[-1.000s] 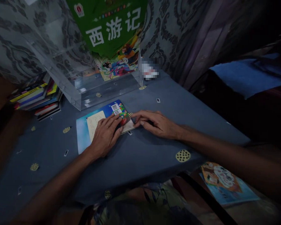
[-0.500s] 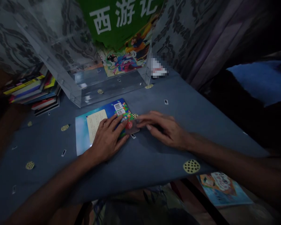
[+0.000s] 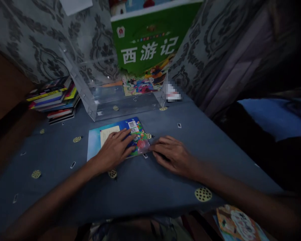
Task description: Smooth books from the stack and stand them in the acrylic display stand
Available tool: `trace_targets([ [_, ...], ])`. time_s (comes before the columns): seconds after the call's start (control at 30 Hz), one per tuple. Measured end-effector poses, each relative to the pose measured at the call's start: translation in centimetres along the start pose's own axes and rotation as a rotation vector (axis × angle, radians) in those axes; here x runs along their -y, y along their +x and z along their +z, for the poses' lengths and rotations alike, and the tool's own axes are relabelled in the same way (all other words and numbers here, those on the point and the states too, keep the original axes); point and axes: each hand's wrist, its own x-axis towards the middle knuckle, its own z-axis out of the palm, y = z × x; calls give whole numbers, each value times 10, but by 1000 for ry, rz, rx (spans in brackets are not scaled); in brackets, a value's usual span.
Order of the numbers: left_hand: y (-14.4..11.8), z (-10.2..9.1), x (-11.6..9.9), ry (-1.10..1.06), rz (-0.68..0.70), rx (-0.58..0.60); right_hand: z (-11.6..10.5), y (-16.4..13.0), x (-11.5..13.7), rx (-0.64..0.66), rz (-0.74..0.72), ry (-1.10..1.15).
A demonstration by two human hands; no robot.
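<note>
Right hand shifted to corner of book, grip unclear; left hand spread flat atop.

Table: flat book on it, I see rack at its 12 o'clock, upright book inside, stack at 10.

A closed blue book lies flat on the counter, cream panel toward nine o'clock, barcode toward one, colourful artwork toward three.
</note>
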Motion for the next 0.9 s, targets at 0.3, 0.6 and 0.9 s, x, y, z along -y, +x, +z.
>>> trace_targets([
  [0.3, -23, -10, 81, 54, -299, -18, 3, 3, 23, 37, 12, -236],
  [0.6, -51, -4, 76, 104, -356, -115, 7, 4, 40, 91, 60, -388],
  [0.9, -86, 0, 82, -13, -342, -71, 5, 3, 43, 110, 11, -412],
])
